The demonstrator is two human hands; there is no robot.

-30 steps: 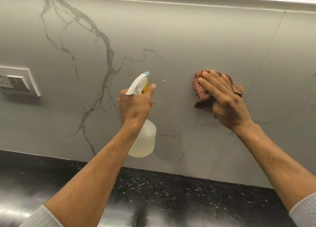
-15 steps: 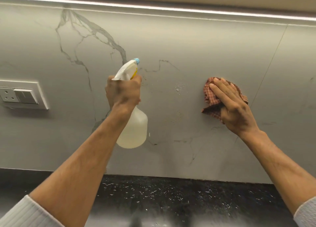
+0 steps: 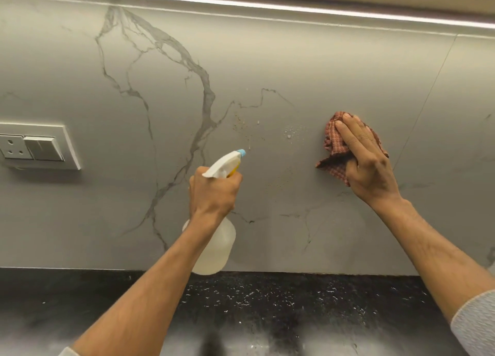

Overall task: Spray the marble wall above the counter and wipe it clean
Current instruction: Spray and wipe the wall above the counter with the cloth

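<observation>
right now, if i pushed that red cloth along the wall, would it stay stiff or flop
Probably floppy: the cloth is bunched in folds under the right hand, one corner hanging loose. It likely slides easily, since the wall looks smooth and carries droplets. It looks thin, so probably light.

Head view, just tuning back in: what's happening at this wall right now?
A person is cleaning the marble wall above the black counter. The left hand grips the spray bottle by its neck, nozzle aimed at the wall. The right hand presses a red checked cloth flat against the wall, to the right of the bottle. Droplets sit on the marble between nozzle and cloth, not yet wiped. A switch plate is mounted at far left.
</observation>
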